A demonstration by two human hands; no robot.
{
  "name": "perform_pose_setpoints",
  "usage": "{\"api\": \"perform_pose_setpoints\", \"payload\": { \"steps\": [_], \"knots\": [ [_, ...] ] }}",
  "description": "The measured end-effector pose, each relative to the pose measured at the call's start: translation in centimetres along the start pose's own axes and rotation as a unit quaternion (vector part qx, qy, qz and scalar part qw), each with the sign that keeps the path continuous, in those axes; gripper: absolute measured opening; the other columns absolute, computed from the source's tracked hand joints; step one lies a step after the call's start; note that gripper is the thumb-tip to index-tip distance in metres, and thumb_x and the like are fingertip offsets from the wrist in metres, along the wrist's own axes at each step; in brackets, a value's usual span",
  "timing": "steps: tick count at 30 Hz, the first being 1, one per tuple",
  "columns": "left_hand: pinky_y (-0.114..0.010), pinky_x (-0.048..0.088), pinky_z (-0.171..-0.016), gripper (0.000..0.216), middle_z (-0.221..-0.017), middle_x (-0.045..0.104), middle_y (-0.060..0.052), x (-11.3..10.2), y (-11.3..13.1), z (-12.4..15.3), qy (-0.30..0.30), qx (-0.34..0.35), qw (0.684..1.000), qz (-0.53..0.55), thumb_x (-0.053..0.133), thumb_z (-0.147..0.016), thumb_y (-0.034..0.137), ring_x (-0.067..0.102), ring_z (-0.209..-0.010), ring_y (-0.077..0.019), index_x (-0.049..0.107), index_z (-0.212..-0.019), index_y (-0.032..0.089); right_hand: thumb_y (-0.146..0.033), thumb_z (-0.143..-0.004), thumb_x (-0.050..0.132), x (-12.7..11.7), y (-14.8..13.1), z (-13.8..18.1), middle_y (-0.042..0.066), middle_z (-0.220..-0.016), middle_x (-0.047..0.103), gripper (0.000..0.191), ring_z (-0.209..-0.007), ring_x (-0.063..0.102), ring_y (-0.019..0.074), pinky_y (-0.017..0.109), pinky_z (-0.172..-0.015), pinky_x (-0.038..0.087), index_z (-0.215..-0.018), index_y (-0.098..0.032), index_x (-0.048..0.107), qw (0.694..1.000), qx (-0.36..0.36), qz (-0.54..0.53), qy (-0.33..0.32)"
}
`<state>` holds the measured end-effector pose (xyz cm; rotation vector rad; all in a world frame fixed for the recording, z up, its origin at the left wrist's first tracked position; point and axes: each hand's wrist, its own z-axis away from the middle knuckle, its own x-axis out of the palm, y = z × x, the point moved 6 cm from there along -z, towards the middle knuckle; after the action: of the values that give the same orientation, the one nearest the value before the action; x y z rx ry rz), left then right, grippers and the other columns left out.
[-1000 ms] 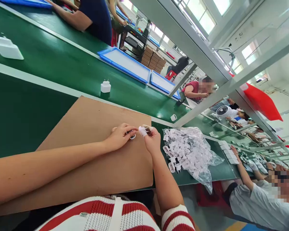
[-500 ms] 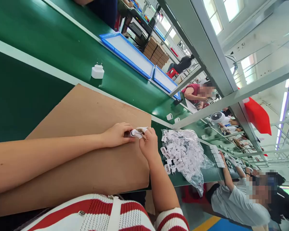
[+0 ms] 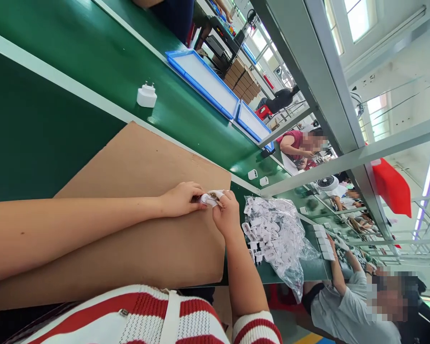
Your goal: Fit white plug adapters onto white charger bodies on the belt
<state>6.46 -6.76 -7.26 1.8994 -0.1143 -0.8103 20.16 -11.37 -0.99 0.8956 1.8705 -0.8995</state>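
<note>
Over the cardboard sheet [image 3: 157, 248], my two hands meet near its right end. My left hand [image 3: 182, 199] is closed, its thumb and fingers pinching a small white plastic charger piece [image 3: 208, 199] that is partly covered by the fingers. Closed as well, my right hand [image 3: 228, 212] grips a crumpled white cloth [image 3: 217, 194] with brownish stains, pressed against the piece. Just right of that hand lies a clear plastic bag [image 3: 283, 234] full of white charger parts.
A white plug adapter [image 3: 146, 96] stands on the green bench [image 3: 111, 62]. Blue-rimmed trays [image 3: 204, 81] line its far edge, and two white pieces [image 3: 252, 174] sit farther right. A metal frame post [image 3: 308, 62] slants overhead. A co-worker [image 3: 354, 296] sits at right beside white boxes [image 3: 322, 241].
The camera view has turned slightly, so the bench and trays appear shifted to the right. My hands stay together on the white piece and the cloth, with little visible change in grip.
</note>
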Motion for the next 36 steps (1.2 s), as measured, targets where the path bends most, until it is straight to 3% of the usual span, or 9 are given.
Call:
{"api": "perform_pose_setpoints", "payload": {
  "steps": [5,10,16,21,24,28,33,36],
  "knots": [
    [-0.033,0.043,-0.076,0.038,-0.087,0.064,-0.007,0.1,-0.3,-0.1,0.000,-0.001,1.000,0.001,0.061,-0.090,0.054,0.059,-0.086,-0.0233,0.072,-0.081,0.019,0.001,-0.079,0.051,0.4,0.0,0.2,0.006,-0.087,0.066,0.036,-0.086,0.055,0.0222,0.032,-0.076,0.047,-0.097,-0.020,0.073,0.999,-0.032,0.016,0.007],
    [-0.033,0.043,-0.076,0.038,-0.090,0.066,-0.007,0.1,-0.3,-0.2,-0.005,-0.008,1.000,0.009,0.061,-0.089,0.055,0.060,-0.086,-0.0232,0.073,-0.083,0.020,0.003,-0.075,0.056,0.8,0.3,-0.6,0.003,-0.080,0.062,0.027,-0.084,0.055,0.0202,0.029,-0.073,0.044,-0.077,-0.021,0.067,0.997,0.012,0.047,-0.052],
    [-0.033,0.045,-0.075,0.050,-0.089,0.067,-0.007,0.1,-0.2,-0.2,-0.008,-0.035,0.999,0.003,0.059,-0.086,0.067,0.061,-0.086,-0.0242,0.072,-0.082,0.019,-0.002,-0.077,0.058,0.5,0.4,-1.2,0.002,-0.089,0.070,0.033,-0.090,0.062,0.0196,0.028,-0.076,0.045,-0.097,-0.023,0.075,0.988,0.118,0.067,-0.076],
    [-0.033,0.048,-0.078,0.051,-0.094,0.071,-0.008,0.2,-0.1,-0.1,0.012,-0.002,1.000,-0.019,0.059,-0.085,0.070,0.063,-0.090,-0.0255,0.074,-0.090,0.021,-0.003,-0.078,0.063,0.4,-0.2,-0.4,0.000,-0.089,0.072,0.035,-0.093,0.065,0.0184,0.033,-0.103,0.041,-0.099,-0.027,0.077,0.988,0.099,0.096,-0.063],
    [-0.036,0.050,-0.081,0.052,-0.095,0.072,-0.009,0.3,0.2,0.0,0.017,0.001,0.999,-0.049,0.055,-0.086,0.069,0.065,-0.091,-0.0268,0.073,-0.093,0.021,-0.005,-0.081,0.062,0.5,0.0,-0.2,-0.001,-0.092,0.073,0.031,-0.097,0.066,0.0172,0.033,-0.105,0.039,-0.099,-0.026,0.077,0.985,0.136,0.094,-0.055],
    [-0.045,0.051,-0.095,0.052,-0.108,0.074,-0.014,0.3,1.1,0.3,0.018,0.027,0.995,-0.098,0.047,-0.092,0.061,0.066,-0.103,-0.0332,0.069,-0.113,0.019,-0.009,-0.085,0.064,0.8,0.0,0.1,-0.001,-0.095,0.076,0.024,-0.103,0.068,0.0175,0.035,-0.116,0.034,-0.102,-0.024,0.074,0.980,0.179,0.065,-0.057],
    [-0.053,0.050,-0.103,0.053,-0.124,0.072,-0.020,0.2,1.1,0.5,-0.003,0.024,0.992,-0.125,0.045,-0.094,0.064,0.065,-0.116,-0.0402,0.066,-0.117,0.021,-0.019,-0.089,0.068,-0.9,0.1,4.0,0.005,-0.121,0.075,0.044,-0.119,0.064,0.0210,0.043,-0.122,0.029,-0.133,-0.025,0.064,0.977,0.212,0.026,0.026],
    [-0.052,0.050,-0.106,0.054,-0.129,0.071,-0.019,0.2,1.0,0.6,-0.010,0.010,0.991,-0.134,0.048,-0.093,0.065,0.064,-0.121,-0.0410,0.064,-0.119,0.021,-0.018,-0.094,0.065,-3.2,2.0,8.6,0.011,-0.118,0.073,0.032,-0.117,0.061,0.0262,0.047,-0.114,0.034,-0.126,-0.023,0.070,0.947,0.295,0.101,0.081]
  ]
}}
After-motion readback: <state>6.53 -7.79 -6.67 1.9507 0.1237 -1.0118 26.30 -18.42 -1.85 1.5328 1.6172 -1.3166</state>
